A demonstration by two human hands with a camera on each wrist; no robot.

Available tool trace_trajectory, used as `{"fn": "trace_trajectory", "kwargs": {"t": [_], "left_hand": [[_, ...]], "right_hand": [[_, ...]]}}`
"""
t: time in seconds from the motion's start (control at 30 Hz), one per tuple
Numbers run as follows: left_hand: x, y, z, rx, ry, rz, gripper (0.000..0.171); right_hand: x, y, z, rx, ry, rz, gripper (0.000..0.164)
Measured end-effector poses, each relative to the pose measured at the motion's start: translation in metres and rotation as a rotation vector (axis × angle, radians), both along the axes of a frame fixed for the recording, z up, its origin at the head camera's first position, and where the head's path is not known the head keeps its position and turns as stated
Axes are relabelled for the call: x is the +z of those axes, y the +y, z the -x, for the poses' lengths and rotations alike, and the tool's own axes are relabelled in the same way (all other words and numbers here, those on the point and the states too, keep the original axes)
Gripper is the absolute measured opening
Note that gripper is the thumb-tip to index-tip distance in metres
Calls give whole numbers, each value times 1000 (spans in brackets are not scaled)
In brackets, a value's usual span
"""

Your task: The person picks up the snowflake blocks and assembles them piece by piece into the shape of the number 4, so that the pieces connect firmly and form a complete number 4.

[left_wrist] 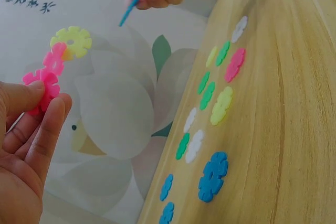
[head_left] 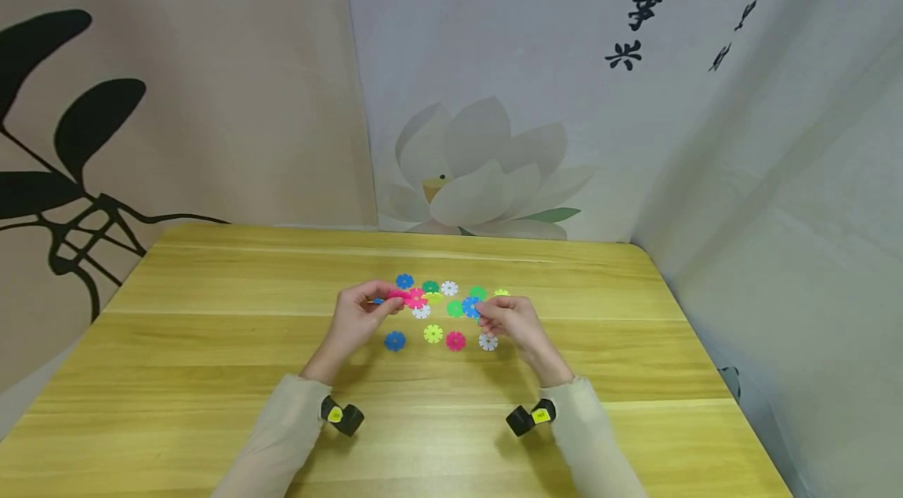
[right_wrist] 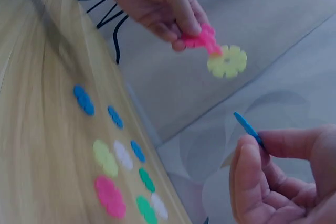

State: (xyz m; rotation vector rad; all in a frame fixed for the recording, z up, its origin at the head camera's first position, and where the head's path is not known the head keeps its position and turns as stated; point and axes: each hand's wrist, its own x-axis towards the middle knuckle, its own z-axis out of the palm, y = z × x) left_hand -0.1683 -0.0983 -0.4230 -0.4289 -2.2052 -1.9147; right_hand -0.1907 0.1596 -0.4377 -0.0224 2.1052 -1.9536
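A chain of pink and yellow notched discs [left_wrist: 56,52] is pinched by the fingers of the left hand [head_left: 358,315]; at its three o'clock in the head view, a blue disc [head_left: 469,306] is clamped in the fingers of the right hand [head_left: 520,325] above the table [head_left: 437,435].

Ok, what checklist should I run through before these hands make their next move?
1. Left hand gripping the pink pieces: ok, pinched.
2. Yellow piece attached to the pink pieces: ok, at their far end.
3. Right hand gripping the blue piece: ok, pinched.
4. Blue piece joined to the others in hand: not ok, apart.
5. Blue piece's notches lined up with the yellow piece's: cannot tell.
6. Loose pieces lying on the table: ok.
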Motion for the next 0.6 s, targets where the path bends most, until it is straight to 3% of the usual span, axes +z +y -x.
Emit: {"fn": "trace_trajectory", "kwargs": {"t": [0.3,0.6], "left_hand": [[2,0,0,3,-33,6,6],[6,1,-3,6,-14,25,5]], "right_hand": [[14,-16,-4,33,-14,78,14],[14,-24,-4,50,-27,131,13]]}}
